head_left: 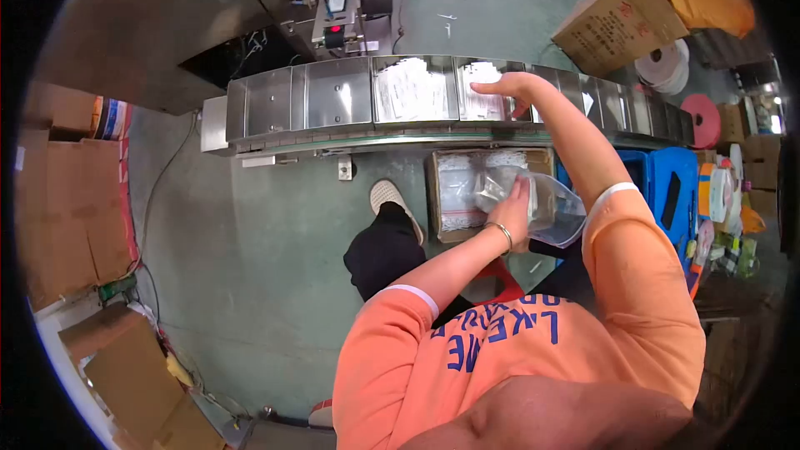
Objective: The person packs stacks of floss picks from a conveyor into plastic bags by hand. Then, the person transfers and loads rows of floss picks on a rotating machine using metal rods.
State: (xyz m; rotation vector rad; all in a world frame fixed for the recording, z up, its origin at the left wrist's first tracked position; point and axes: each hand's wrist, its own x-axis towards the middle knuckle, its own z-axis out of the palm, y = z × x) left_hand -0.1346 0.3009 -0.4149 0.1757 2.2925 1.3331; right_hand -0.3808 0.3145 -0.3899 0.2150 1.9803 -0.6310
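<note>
My left hand (515, 210), with a bangle at its wrist, is closed round a clear plastic container (557, 210) in front of my body. Beneath it sits an open cardboard box (457, 215) with clear plastic and white packets inside. Out over the metal conveyor, my right hand (518, 90) reaches into a compartment, its thumb stretched out to the left and its other fingers bent downward, partly hidden. White thin pieces (481, 102) lie in that compartment under the hand. The compartment to its left also holds a pile of white pieces (411, 90).
The compartmented conveyor (265, 107) runs across in front of me, with a machine (340, 12) behind it. Blue crates (672, 192) stand to my right. A large carton (621, 29) is at the back right; cardboard boxes (79, 200) are at the left.
</note>
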